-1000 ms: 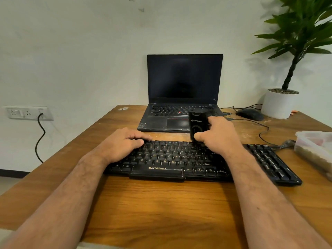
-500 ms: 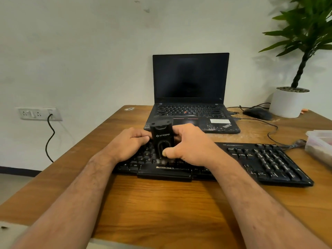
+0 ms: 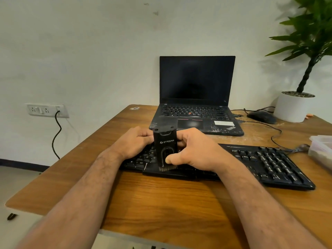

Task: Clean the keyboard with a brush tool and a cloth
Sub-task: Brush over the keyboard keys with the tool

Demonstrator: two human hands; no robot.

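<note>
A black keyboard point(image 3: 265, 164) lies across the wooden desk point(image 3: 161, 203). My right hand point(image 3: 195, 150) grips a black brush tool point(image 3: 165, 146) upright, thumb on its front, its bristles down on the keys near the keyboard's front left. My left hand point(image 3: 133, 141) rests on the keyboard's left end, fingers curled over the back edge right beside the tool. No cloth is in view.
An open black laptop point(image 3: 195, 97) stands behind the keyboard. A black mouse point(image 3: 261, 117) with its cable and a white plant pot point(image 3: 292, 108) sit at the back right. A clear plastic box point(image 3: 321, 150) is at the right edge. A wall socket point(image 3: 46, 110) is at the left.
My right hand has carried the brush from the keyboard's middle back leftward and toward the front edge, close to my left hand. The left hand has stayed on the left end.
</note>
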